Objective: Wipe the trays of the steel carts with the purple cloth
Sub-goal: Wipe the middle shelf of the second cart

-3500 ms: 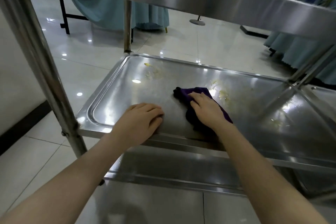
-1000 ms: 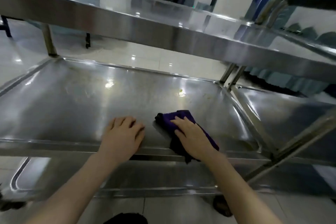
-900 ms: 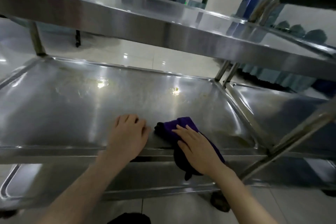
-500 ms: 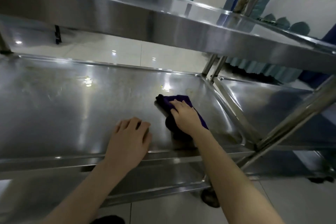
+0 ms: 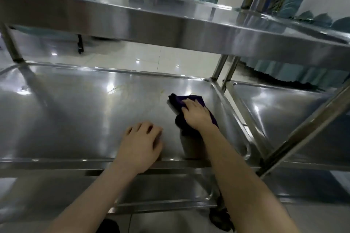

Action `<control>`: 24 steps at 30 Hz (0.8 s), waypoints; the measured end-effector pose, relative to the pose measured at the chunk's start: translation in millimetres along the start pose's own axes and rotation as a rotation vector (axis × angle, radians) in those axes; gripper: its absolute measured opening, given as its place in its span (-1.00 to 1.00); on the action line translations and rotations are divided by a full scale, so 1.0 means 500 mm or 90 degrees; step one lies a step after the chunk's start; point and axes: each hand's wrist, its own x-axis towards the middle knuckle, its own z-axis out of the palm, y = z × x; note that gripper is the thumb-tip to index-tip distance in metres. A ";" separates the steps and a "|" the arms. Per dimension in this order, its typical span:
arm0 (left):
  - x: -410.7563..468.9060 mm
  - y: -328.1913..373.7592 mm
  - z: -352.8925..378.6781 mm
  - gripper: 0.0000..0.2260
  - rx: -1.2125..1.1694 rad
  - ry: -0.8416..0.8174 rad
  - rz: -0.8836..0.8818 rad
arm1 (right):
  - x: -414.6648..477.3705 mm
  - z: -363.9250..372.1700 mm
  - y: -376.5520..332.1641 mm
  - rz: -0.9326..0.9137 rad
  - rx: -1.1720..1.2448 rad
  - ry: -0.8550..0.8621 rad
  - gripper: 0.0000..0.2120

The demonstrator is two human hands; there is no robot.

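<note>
The purple cloth [image 5: 177,101] lies bunched on the middle tray [image 5: 72,119] of a steel cart, toward its right end. My right hand [image 5: 196,114] presses flat on top of the cloth and covers most of it. My left hand [image 5: 141,141] rests on the bare tray near its front rim, fingers loosely bent, holding nothing. A faint yellowish smear [image 5: 117,89] shows on the tray's far middle.
The cart's top tray [image 5: 170,24] overhangs close above my hands. A second cart's tray [image 5: 284,111] adjoins on the right, behind a slanted steel leg [image 5: 306,125]. A lower tray [image 5: 161,191] and a black caster [image 5: 220,218] sit below. Glossy tiled floor lies beyond.
My right hand has slid the cloth away from the front rim toward the tray's far right part. My left hand has stayed near the front rim. The view has shifted right.
</note>
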 end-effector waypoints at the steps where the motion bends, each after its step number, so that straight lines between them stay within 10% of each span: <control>1: 0.000 -0.003 0.000 -0.67 0.007 -0.005 0.007 | 0.011 0.000 -0.003 0.014 0.004 0.003 -0.57; 9: 0.000 0.000 -0.004 -0.62 0.016 -0.024 0.006 | -0.272 0.007 0.077 -0.129 0.026 0.011 -0.55; 18: -0.001 -0.005 0.017 -0.70 0.010 0.023 0.006 | 0.034 -0.039 0.085 0.034 -0.035 0.032 -0.59; 24: 0.005 -0.007 0.017 -0.72 0.018 0.024 0.002 | -0.170 -0.030 0.142 -0.087 0.007 0.037 -0.61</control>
